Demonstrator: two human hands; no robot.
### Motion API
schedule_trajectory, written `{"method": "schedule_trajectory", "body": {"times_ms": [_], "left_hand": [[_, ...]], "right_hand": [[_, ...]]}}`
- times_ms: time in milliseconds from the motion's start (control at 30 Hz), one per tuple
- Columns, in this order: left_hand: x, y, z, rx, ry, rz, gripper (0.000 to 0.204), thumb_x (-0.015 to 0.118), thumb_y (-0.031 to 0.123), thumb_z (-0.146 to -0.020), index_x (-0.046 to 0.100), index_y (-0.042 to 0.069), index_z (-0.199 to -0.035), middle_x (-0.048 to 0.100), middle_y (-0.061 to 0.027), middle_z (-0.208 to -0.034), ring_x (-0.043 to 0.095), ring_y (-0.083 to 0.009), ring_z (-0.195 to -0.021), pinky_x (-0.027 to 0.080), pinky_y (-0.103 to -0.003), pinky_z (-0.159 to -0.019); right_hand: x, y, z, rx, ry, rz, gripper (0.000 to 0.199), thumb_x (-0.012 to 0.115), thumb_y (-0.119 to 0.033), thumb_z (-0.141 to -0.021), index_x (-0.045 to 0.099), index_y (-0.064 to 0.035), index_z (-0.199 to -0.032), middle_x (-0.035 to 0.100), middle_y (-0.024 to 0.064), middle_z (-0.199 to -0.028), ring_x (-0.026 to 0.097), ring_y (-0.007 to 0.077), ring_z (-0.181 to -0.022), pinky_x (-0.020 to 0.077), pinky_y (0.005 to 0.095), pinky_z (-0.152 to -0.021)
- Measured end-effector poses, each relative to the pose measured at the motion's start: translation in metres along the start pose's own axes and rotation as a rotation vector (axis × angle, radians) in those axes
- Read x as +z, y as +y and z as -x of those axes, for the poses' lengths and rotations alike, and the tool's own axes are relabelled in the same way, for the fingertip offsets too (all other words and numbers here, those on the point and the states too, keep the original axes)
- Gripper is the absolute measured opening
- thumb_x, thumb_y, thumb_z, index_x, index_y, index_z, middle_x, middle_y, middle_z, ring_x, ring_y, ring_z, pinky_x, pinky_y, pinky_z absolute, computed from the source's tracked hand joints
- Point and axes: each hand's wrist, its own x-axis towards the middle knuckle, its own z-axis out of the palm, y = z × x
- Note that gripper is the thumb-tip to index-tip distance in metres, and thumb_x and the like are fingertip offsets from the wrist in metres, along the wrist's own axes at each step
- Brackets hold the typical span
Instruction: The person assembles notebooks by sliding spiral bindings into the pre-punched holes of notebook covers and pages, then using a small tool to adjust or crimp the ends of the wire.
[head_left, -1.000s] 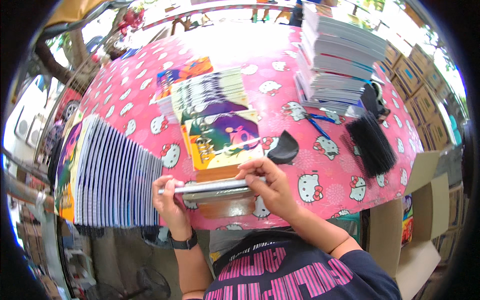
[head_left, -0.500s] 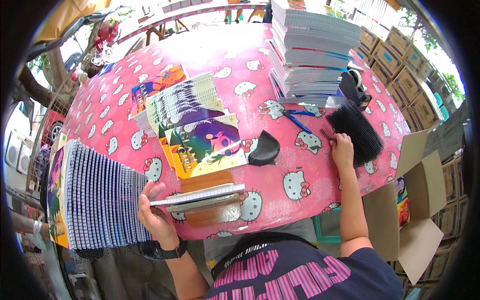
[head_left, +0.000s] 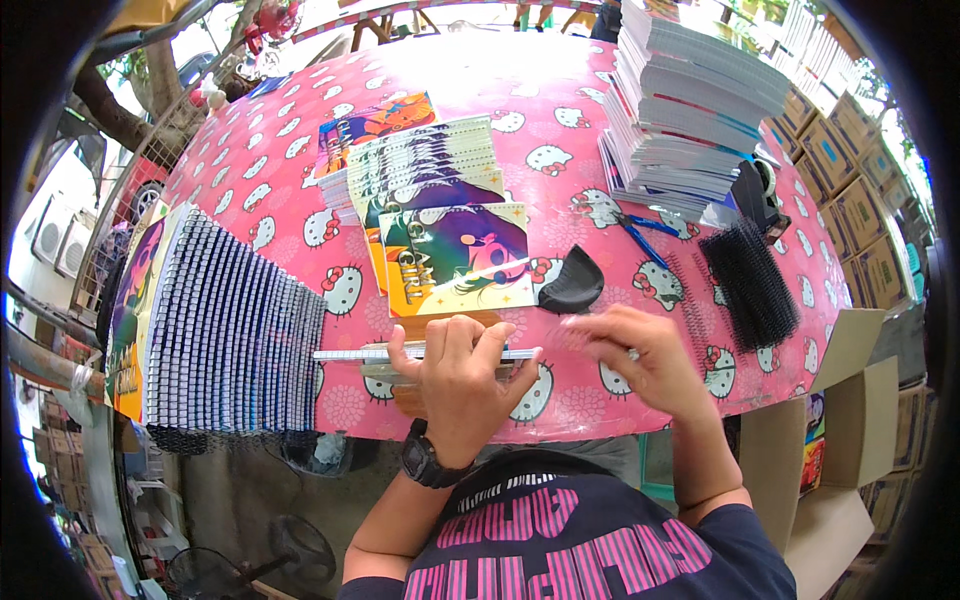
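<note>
My left hand (head_left: 460, 375) is closed over a thin notebook block (head_left: 345, 354), its fingers and thumb along the upper edge. The block lies edge-up on a brown wooden board (head_left: 408, 400) near the table's front edge. Just right of it, my right hand (head_left: 645, 360) is raised with its fingers pinched together; what they hold, if anything, is too fine and blurred to name. Beyond the right hand lies a pile of black spiral binding coils (head_left: 752, 285), with a loose, blurred coil (head_left: 688, 300) beside it. Overlapping punched notebooks with colourful covers (head_left: 460, 260) lie ahead of my left hand.
A long row of bound notebooks (head_left: 235, 330) stands at the left. Far right rises a tall paper stack (head_left: 690, 110), with blue-handled pliers (head_left: 645, 240) and a black tape dispenser (head_left: 755, 200) nearby. A black half-moon piece (head_left: 572, 282) lies mid-table. An open carton (head_left: 840, 450) stands lower right.
My left hand has moved from the block's left end to over its middle. My right hand has come away from the coil pile toward the block. The whole view has shifted.
</note>
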Motion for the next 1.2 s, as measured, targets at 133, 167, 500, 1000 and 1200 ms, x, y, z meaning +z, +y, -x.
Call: {"method": "schedule_trajectory", "body": {"times_ms": [133,167,500,1000,1200], "left_hand": [[0.006,0.007,-0.004,0.046,0.079,-0.011,0.029,0.071,0.037,-0.07,0.066,0.015,-0.088,0.054,0.0025,-0.084,0.053,-0.0166,-0.091,0.01,-0.062,-0.104],[0.006,0.008,-0.005,0.053,0.08,-0.009,0.028,0.071,0.036,-0.07,0.066,0.015,-0.088,0.054,0.0025,-0.084,0.053,-0.0166,-0.091,0.011,-0.062,-0.104],[-0.007,0.006,-0.013,0.083,0.009,0.092,0.025,0.071,0.034,-0.073,0.065,0.014,-0.088,0.056,0.0018,-0.085,0.054,-0.0164,-0.09,0.018,-0.057,-0.101],[-0.009,-0.009,-0.009,0.159,-0.055,0.191,0.015,0.067,0.03,-0.08,0.066,0.018,-0.09,0.062,0.0034,-0.085,0.057,-0.0153,-0.088,0.019,-0.053,-0.099],[-0.006,-0.01,-0.01,0.14,-0.024,0.194,0.014,0.068,0.03,-0.081,0.066,0.018,-0.087,0.062,0.005,-0.083,0.057,-0.0148,-0.087,0.015,-0.057,-0.101]], "right_hand": [[0.012,0.0,-0.006,0.076,0.058,-0.112,0.02,0.068,-0.006,-0.08,0.068,-0.0049,-0.1,0.061,0.0081,-0.083,0.061,0.0191,-0.072,0.0478,0.03,-0.063],[0.012,0.001,-0.008,0.049,0.036,-0.108,0.019,0.068,-0.006,-0.081,0.068,-0.0048,-0.1,0.06,0.0083,-0.083,0.061,0.0192,-0.073,0.0477,0.03,-0.063],[0.006,0.01,-0.02,0.045,-0.213,-0.135,0.034,0.065,-0.008,-0.085,0.059,-0.0033,-0.118,0.061,0.0068,-0.076,0.058,0.0131,-0.067,0.0453,0.0278,-0.06],[0.027,0.132,-0.03,0.123,-0.049,0.56,0.067,0.08,-0.046,-0.061,0.062,-0.0114,-0.115,0.038,0.0226,-0.141,0.044,0.0403,-0.122,0.0403,0.0472,-0.098],[0.03,0.13,-0.032,0.102,0.06,0.533,0.055,0.078,-0.036,-0.066,0.063,-0.0093,-0.112,0.049,0.0202,-0.13,0.05,0.0356,-0.112,0.0429,0.0442,-0.094]]}}
